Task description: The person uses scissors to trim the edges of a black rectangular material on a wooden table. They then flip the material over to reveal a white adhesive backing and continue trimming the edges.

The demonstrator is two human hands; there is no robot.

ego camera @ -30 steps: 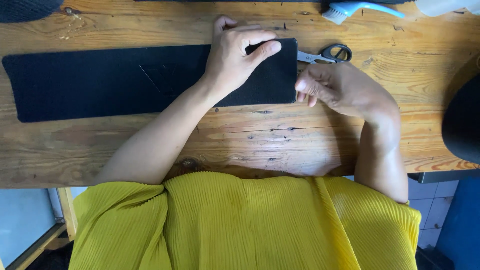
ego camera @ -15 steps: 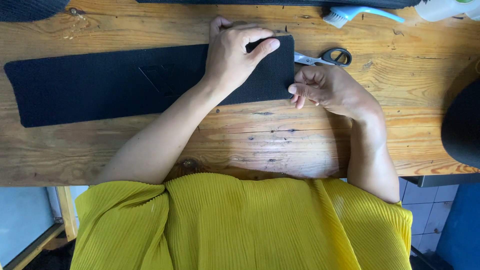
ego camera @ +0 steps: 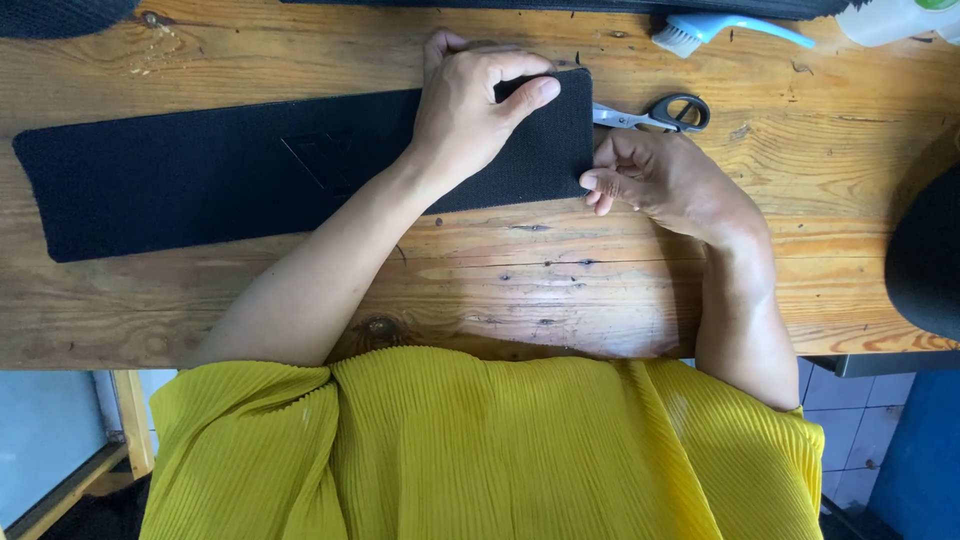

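Black textured fabric strip [ego camera: 250,170], long & rectangular w/ rounded left corners, lies flat across the wooden table [ego camera: 500,280], running from far left to just past centre. Faint embossed shape shows near its middle. Looks soft & flexible, light, grippy weave rather than slippery; prob. flops if lifted by 1 end, so best held at the right edge or pinned flat under a palm.

Left hand [ego camera: 470,120] presses down on the strip's right end, fingers spread & curled over the far edge, thumb lying on top. Right hand [ego camera: 660,180] sits just beside the right edge, fingers loosely curled, tips touching or nearly touching the cloth; can't tell if it pinches anything.

Scissors [ego camera: 650,113], steel blades w/ black handles, lie just behind the right hand. Light blue brush [ego camera: 720,28] rests farther back. Table is knotty, worn pine. Yellow pleated top [ego camera: 480,450] in foreground.
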